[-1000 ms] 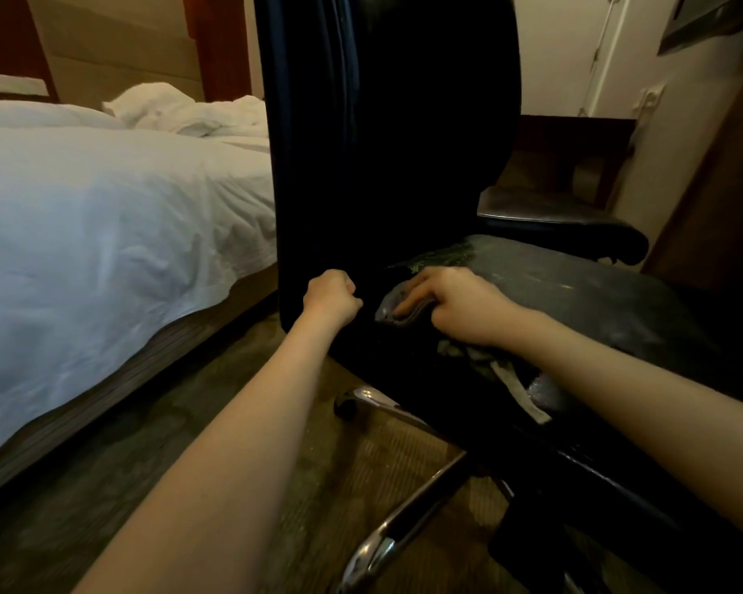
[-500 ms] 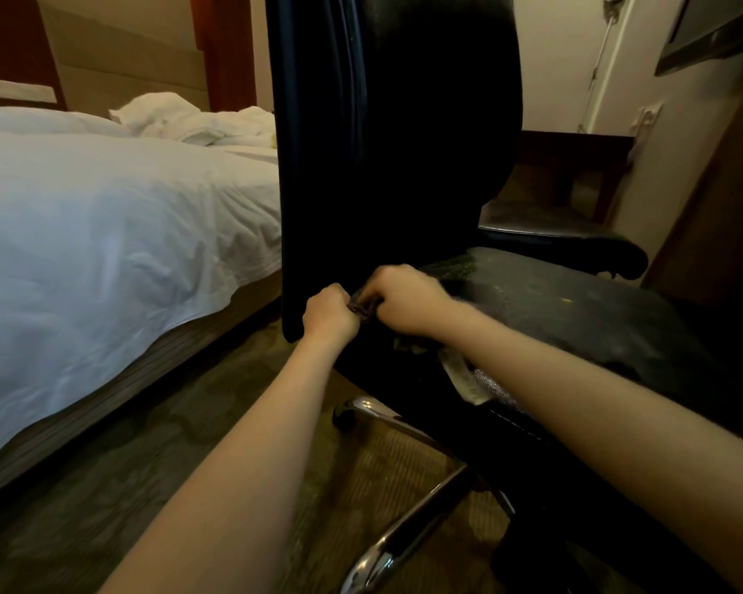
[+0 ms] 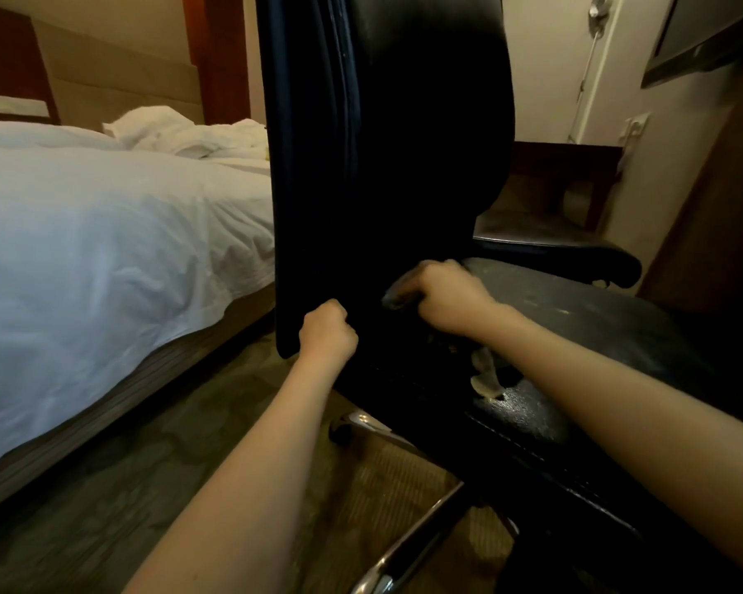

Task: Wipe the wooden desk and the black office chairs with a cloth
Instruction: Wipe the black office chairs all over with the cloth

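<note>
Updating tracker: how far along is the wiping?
Done: nothing provably clean. In hand: right hand presses a grey cloth into the seat-back crease of the near black leather office chair; left hand grips its backrest edge. Left: second black chair behind, plus the wooden desk, not clearly visible.

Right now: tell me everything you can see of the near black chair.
A black office chair, leather-look, tall backrest upright, seat scuffed and worn. Chrome base legs on carpet, beside the bed. Left hand grips the backrest's lower edge; right hand holds a cloth where seat meets back.
</note>
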`<control>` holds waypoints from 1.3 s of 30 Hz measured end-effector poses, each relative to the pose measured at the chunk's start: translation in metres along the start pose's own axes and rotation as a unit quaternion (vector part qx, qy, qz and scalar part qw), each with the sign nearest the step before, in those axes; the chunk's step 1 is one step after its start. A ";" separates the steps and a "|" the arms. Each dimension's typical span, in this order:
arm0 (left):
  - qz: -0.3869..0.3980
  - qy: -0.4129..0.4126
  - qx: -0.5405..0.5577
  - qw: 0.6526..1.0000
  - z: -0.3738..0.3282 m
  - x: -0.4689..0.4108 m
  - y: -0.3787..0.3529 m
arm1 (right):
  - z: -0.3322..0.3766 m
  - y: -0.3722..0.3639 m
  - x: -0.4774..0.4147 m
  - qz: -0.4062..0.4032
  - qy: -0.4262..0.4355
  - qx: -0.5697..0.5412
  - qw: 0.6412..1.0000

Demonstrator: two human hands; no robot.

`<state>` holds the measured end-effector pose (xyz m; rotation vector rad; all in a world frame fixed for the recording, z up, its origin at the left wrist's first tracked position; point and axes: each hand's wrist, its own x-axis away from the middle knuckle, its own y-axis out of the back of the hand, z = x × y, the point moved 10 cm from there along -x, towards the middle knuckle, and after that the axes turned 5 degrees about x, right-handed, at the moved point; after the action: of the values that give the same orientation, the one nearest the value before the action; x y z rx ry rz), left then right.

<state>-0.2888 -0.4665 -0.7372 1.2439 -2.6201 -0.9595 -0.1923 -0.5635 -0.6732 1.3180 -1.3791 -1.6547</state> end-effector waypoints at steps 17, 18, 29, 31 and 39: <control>-0.031 0.007 0.044 0.999 0.010 0.002 0.000 | -0.039 0.022 0.067 0.012 -0.017 -0.025 0.999; -0.027 0.004 0.037 0.999 0.009 0.002 -0.001 | -0.010 0.020 0.083 0.029 0.045 0.004 0.999; -0.039 -0.114 -0.091 0.989 -0.065 0.043 -0.010 | -0.152 -0.007 0.072 0.095 -0.228 0.134 0.960; -0.038 -0.153 -0.113 0.981 -0.099 0.054 -0.025 | -0.148 0.008 0.072 0.038 -0.198 0.055 0.978; 0.064 -0.093 -0.175 0.978 -0.133 0.064 -0.095 | -0.056 0.019 0.141 0.062 0.003 0.061 0.996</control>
<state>-0.2238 -0.6247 -0.6966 0.9306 -2.4713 -1.4939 -0.1879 -0.7141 -0.6963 1.2763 -1.5479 -1.5051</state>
